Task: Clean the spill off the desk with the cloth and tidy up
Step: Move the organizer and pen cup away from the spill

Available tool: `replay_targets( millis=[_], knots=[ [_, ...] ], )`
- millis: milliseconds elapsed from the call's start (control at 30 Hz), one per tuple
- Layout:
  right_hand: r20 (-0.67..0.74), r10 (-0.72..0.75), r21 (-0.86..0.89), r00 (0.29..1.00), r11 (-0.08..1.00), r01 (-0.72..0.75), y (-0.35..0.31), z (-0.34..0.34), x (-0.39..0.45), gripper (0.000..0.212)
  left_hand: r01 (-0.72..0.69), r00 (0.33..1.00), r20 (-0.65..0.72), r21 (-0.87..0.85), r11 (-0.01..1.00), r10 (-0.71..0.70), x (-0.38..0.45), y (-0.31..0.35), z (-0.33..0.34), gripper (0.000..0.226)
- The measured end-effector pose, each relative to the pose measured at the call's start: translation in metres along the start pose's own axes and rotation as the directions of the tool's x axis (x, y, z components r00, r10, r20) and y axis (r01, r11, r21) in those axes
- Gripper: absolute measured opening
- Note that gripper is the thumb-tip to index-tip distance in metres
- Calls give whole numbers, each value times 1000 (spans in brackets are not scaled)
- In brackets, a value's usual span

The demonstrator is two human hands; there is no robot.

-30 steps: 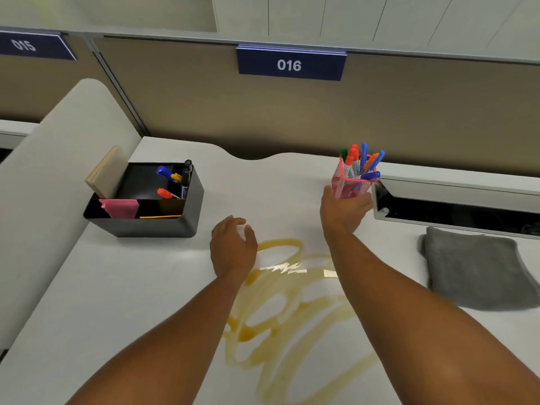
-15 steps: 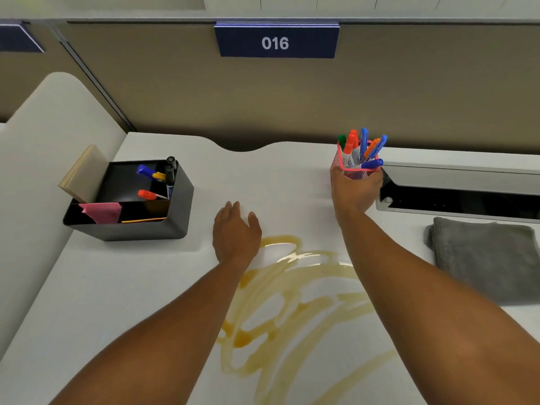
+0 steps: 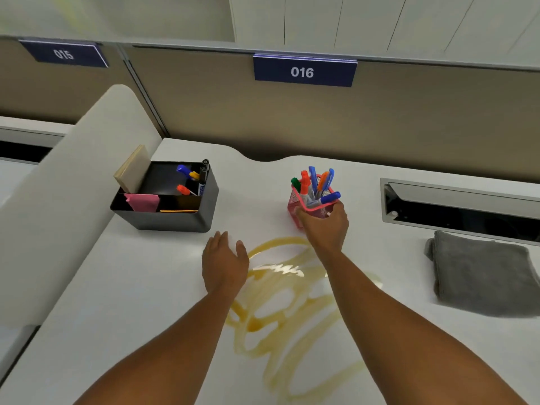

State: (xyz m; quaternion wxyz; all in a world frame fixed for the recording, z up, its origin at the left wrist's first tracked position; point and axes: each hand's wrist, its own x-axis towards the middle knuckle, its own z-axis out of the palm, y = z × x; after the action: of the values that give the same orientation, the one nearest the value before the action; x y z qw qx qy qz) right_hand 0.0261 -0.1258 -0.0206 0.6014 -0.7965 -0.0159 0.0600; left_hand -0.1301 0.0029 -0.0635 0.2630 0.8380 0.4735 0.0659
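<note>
Carried leftward since before, the pen cup (image 3: 314, 204) sits gripped in the right hand (image 3: 324, 226), left hand (image 3: 225, 263) spread beside the spill (image 3: 280, 302); soft grey cloth (image 3: 482, 276) lies right, best grabbed by its folded edge.

The right hand (image 3: 324, 226) has carried the pink pen cup (image 3: 312, 204) leftward, away from the recessed tray (image 3: 455, 206), toward the black organizer (image 3: 175, 211).
</note>
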Motion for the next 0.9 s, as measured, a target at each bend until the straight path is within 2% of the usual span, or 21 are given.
replay_targets(
  millis=[100, 200, 400, 567, 733, 900],
  knots=[
    [124, -62, -23, 990, 998, 65, -5, 5, -26, 55, 37, 999, -14, 20, 999, -36, -13, -22, -9, 55],
    [238, -140, -24, 961, 988, 149, -8, 15, -49, 51, 74, 997, -35, 53, 996, -72, -24, -39, -19, 55],
    [468, -124, -113, 875, 973, 199, -8, 50, -86, 65, 170, 984, -70, 160, 972, -161, -38, -66, -33, 55],
    [574, -138, -160, 807, 948, 276, -14, 88, -111, 61, 277, 957, -126, 124, 953, -262, -38, -81, -42, 52],
    [665, -86, -202, 742, 936, 290, -11, 132, -128, 80, 369, 922, -161, 98, 924, -351, -28, -99, -49, 53],
    [742, -89, -166, 664, 936, 312, -19, 167, -138, 77, 373, 910, -215, 45, 927, -356, -27, -117, -51, 51]
  ],
)
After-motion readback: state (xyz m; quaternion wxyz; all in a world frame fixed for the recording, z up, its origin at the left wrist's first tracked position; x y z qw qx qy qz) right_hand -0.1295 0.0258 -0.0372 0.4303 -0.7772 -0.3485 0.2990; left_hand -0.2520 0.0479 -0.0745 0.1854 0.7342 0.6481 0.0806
